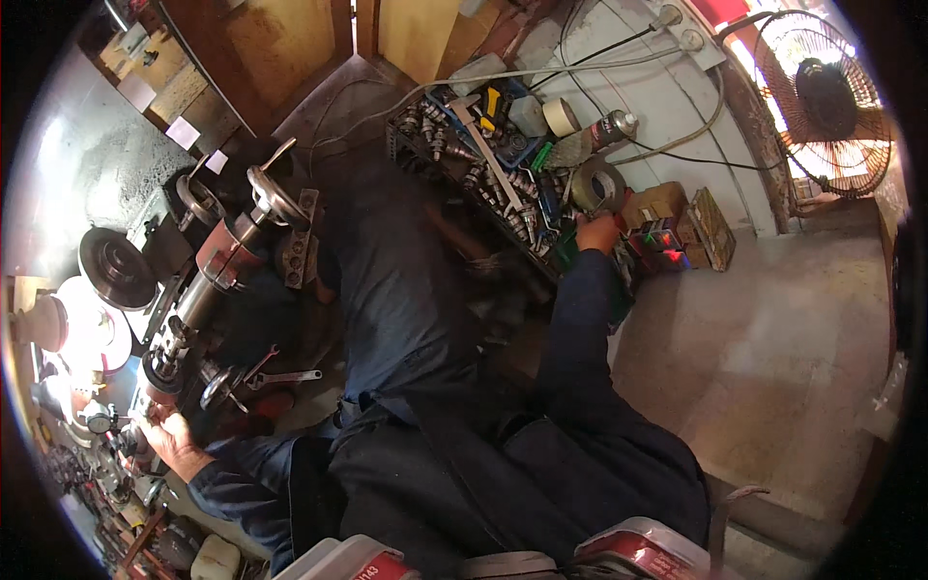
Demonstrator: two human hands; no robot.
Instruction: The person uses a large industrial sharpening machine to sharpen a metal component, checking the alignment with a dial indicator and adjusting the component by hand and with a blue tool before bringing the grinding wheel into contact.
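My left hand (170, 435) is at the near end of a lathe-like machine (213, 271), its fingers curled on a metal fitting (151, 393) beside a dial gauge (101, 420). My right hand (595, 232) reaches to the near edge of the tool clutter, just below a tape roll (594, 188) and left of some small boxes (662, 246); its fingers are bent, and what they hold is hidden. A crate (402, 130) of metal tool holders lies above my legs, with a long caliper-like tool (488, 155) on top.
A fan (824, 97) is at the upper right, with cables (715, 114) running across toward the crate. Wooden doors (290, 58) stand at the top. Wrenches (285, 378) lie beside the machine. A chuck-like disc (116, 268) and bright lamp (97, 319) are at left.
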